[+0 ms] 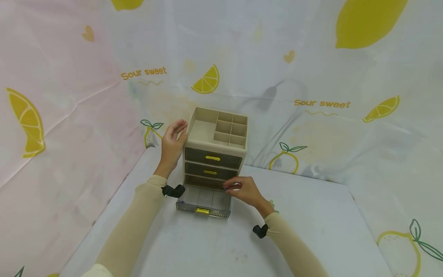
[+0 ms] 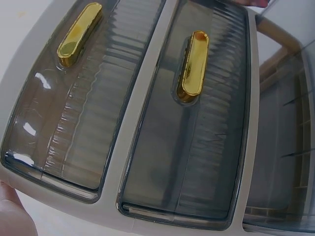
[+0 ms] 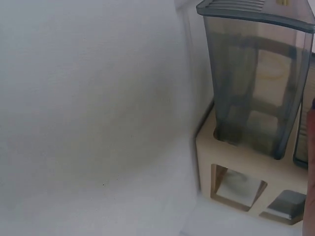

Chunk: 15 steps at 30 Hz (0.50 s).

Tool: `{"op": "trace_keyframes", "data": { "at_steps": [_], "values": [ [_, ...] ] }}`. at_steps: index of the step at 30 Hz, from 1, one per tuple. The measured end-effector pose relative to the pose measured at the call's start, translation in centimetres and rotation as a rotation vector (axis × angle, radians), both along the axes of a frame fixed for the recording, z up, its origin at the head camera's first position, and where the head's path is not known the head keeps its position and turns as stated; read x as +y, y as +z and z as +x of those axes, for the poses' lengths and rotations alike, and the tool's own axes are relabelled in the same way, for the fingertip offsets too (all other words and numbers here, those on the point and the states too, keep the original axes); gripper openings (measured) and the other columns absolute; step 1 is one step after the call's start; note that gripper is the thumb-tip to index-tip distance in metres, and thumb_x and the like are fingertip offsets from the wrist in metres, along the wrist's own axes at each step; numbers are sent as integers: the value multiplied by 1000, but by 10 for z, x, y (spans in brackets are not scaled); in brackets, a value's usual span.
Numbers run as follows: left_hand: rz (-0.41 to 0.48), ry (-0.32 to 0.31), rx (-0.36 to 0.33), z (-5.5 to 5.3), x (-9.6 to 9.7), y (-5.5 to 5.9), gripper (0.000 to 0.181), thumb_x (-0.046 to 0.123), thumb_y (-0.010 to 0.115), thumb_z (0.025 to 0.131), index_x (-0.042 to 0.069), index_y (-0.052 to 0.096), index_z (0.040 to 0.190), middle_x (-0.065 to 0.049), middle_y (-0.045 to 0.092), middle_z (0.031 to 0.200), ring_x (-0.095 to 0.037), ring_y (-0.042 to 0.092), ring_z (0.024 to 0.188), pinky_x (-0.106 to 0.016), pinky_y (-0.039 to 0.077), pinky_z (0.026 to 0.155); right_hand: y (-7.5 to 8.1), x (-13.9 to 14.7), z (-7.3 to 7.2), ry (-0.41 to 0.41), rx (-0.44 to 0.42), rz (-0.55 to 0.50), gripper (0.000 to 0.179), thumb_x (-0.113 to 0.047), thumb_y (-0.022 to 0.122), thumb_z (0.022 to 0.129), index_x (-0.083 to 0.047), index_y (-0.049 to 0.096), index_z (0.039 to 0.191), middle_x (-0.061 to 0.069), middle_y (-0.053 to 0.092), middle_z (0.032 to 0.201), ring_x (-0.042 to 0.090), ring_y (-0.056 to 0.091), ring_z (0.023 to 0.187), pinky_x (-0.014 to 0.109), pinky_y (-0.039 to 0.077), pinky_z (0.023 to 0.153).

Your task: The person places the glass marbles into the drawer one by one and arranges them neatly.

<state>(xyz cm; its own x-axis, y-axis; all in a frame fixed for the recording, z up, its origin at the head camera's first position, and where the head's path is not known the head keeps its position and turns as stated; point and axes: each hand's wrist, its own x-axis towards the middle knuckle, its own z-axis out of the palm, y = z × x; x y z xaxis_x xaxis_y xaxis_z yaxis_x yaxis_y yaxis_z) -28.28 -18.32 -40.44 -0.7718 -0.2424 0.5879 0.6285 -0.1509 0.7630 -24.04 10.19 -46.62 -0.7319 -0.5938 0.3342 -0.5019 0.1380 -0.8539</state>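
A beige desktop organizer (image 1: 200,132) with smoky drawers stands on the white table. My left hand (image 1: 172,146) rests against its left side, fingers straight. The lowest drawer (image 1: 185,207) is pulled out, with a small dark blue piece (image 1: 182,202) in its front left corner. Over the drawer's right side, my right hand (image 1: 246,191) pinches a tiny dark blue piece (image 1: 226,189) between thumb and fingertips; most of it is hidden. In the left wrist view, the top drawer (image 2: 74,118) and the middle drawer (image 2: 192,132) are closed, each with a gold handle.
Open compartments (image 1: 231,129) divide the organizer's top. A light green beaded thing (image 1: 272,206) lies on the table (image 1: 311,215) behind the right wrist. A lemon-print sheet (image 1: 242,50) hangs behind and beside the table.
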Motion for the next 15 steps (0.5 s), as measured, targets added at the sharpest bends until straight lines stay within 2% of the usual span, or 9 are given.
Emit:
{"op": "trace_keyframes", "data": {
  "at_steps": [7,13,15],
  "values": [
    [7,5,2,0,-1,1,45,-7,54,94,-11,43,138,-21,49,135,-33,45,131,-30,38,112,3,-12,5,49,45,42,18,16,70,78,12,70,96,26,69,97,40,69,83,42,62,74],
    [8,0,-15,0,0,1,47,-6,56,94,-10,41,139,-22,48,137,-31,44,132,-29,38,112,5,-25,9,62,19,82,20,16,70,80,12,70,99,24,70,98,36,70,85,31,62,74],
    [13,-3,-20,0,0,0,48,-6,56,94,-11,40,139,-24,47,137,-31,44,132,-30,37,112,6,-29,11,82,20,91,20,17,69,80,12,70,99,25,69,98,38,69,86,32,62,76]
  ]
}}
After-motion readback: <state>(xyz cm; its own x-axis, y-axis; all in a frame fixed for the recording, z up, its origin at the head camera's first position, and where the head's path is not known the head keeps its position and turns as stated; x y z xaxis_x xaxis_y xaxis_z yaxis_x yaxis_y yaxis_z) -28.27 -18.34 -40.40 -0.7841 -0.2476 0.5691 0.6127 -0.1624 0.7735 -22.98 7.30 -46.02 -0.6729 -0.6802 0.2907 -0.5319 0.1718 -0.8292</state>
